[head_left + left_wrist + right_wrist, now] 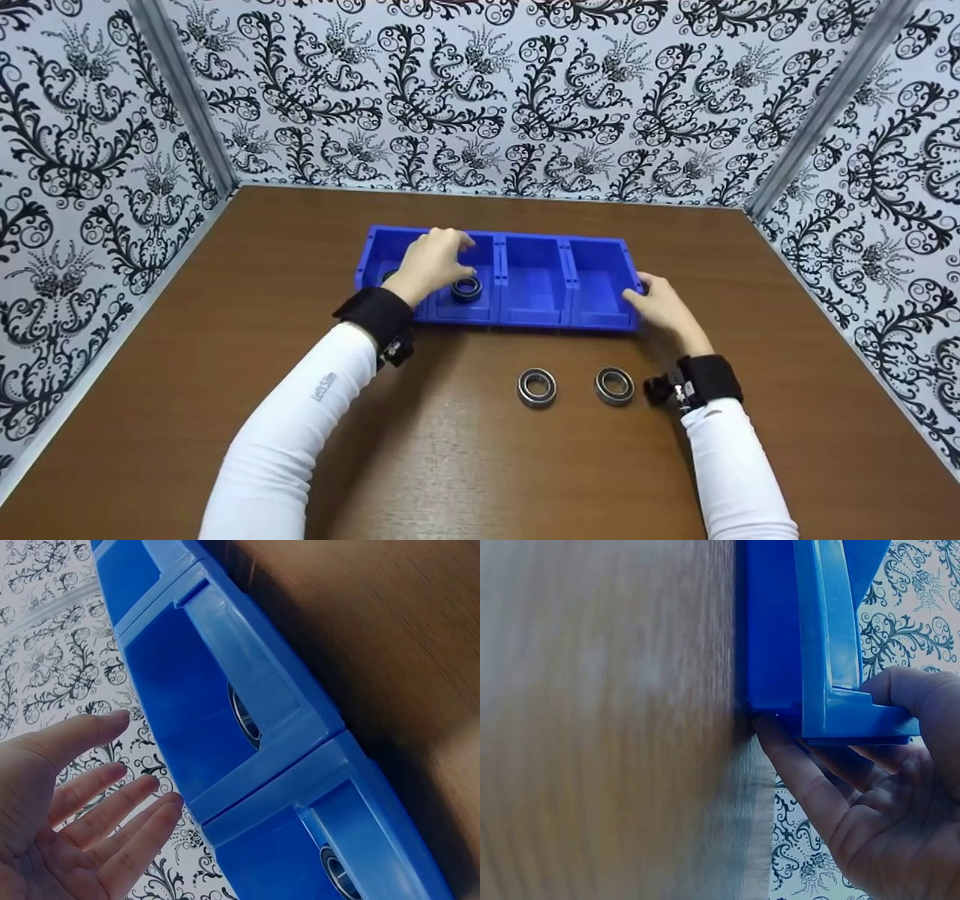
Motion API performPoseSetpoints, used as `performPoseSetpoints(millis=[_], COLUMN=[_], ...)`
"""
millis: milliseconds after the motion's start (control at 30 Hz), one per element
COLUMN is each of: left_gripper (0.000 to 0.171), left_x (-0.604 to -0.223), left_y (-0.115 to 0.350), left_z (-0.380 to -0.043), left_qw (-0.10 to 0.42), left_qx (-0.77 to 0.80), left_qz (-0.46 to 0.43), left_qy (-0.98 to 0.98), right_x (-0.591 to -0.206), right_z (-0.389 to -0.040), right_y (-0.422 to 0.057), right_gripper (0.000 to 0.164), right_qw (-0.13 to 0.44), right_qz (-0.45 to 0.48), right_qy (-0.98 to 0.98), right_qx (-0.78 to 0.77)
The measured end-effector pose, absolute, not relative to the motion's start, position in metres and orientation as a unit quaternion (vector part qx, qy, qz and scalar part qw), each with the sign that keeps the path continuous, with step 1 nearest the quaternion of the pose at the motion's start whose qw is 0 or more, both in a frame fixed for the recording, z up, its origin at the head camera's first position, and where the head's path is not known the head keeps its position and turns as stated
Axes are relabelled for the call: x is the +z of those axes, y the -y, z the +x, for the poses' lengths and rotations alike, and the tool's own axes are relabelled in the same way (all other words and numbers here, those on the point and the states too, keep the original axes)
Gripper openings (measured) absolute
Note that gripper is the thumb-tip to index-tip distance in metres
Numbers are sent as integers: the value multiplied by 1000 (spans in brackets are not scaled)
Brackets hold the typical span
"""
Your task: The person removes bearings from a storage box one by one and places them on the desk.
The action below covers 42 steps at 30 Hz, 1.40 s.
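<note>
On table [225, 322], blue bin [534, 281] w/ 4 compartments. Far-L one: 1st bearing [388, 275], mostly hidden. L hand [433, 260] hovers over bin's L half, thumb & fingers apart, holding nothing. 2nd compartment: 2nd bearing [466, 297]. In front of bin, flat on table, near but not touching: 3rd bearing [524, 388], then 4th bearing [603, 388]. R hand [664, 305] grips bin's R end, thumb at rim, fingers outside.

From afar, I see two bearings [537, 403] before the tray [531, 277], two more bearings [466, 298] in its left compartments [484, 259], a wall [480, 105] behind it.
</note>
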<state>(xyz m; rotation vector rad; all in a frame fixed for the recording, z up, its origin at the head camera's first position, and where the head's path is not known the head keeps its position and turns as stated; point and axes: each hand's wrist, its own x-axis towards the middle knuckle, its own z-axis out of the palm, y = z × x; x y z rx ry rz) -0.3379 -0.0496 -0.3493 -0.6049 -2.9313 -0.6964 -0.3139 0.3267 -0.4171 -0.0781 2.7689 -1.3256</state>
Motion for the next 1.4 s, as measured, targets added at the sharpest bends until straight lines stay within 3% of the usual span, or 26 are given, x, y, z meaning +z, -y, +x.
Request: performPoseSetpoints(millis=[300,1100,1400], left_gripper=[50,54,47], left_x=[-352,-361,-367], left_y=[42,27,20], left_z=[-338,-345,-346], left_qw=[18,-32,-44], left_qx=[-216,-146,-125], left_qz=[-195,-182,-179], left_qy=[957,972,975], right_x=[-416,-416,-418], right_z=[-311,-313,-313], right_y=[-327,-326,-326], right_gripper=[48,51,51], right_qw=[9,15,18], right_qz=[-41,-37,-33], right_qy=[-911,-912,-911], right_qx=[-409,-409,-412])
